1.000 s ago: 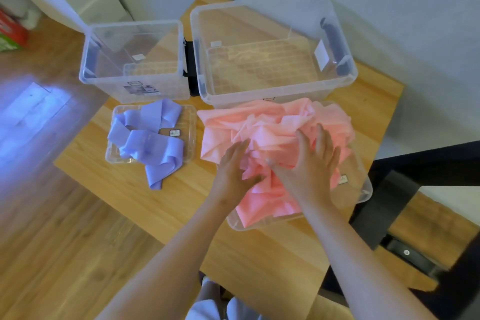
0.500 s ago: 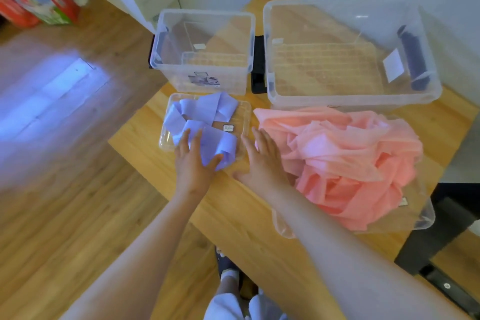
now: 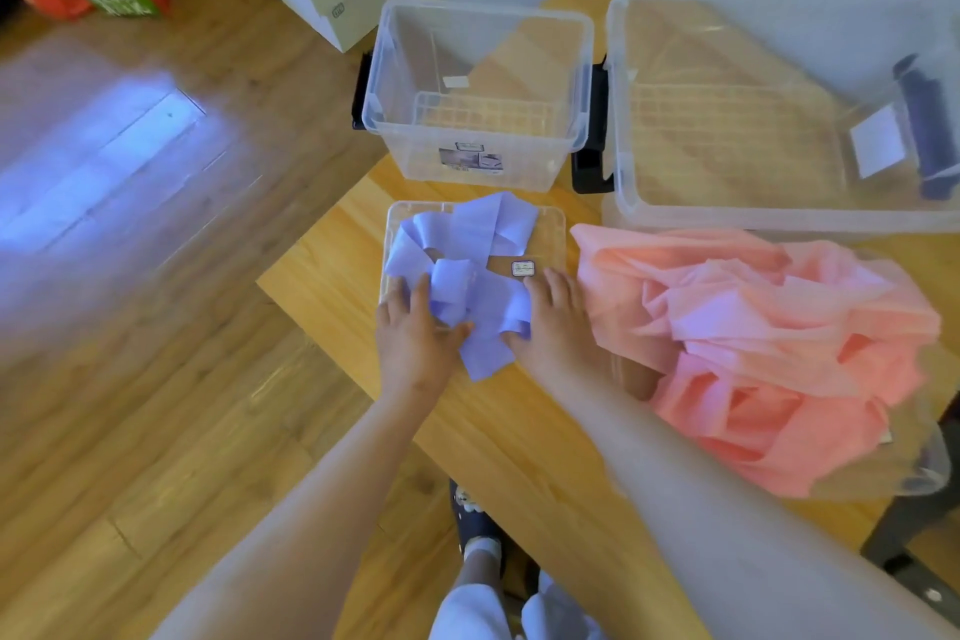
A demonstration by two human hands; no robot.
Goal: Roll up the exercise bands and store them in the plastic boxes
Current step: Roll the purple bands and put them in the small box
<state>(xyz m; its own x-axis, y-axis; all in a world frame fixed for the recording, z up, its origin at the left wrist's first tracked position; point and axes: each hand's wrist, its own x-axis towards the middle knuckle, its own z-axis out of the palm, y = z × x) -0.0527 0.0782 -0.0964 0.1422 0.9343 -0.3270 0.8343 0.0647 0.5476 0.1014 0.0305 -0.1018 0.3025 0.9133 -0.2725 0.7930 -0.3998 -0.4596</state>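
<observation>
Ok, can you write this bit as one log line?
left hand: grips purple band | right hand: flat, touches band | small box: empty

A crumpled lilac exercise band (image 3: 470, 250) lies mid-frame on a clear lid (image 3: 551, 234). Tangled pink bands (image 3: 753, 327) heap at right. Above, a small clear box (image 3: 478, 161) and a large clear box (image 3: 779, 216) stand open.

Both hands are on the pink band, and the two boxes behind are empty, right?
Not quite. In the head view the left hand and right hand are on the purple band, not the pink band. The small box and big box behind are empty.
</observation>
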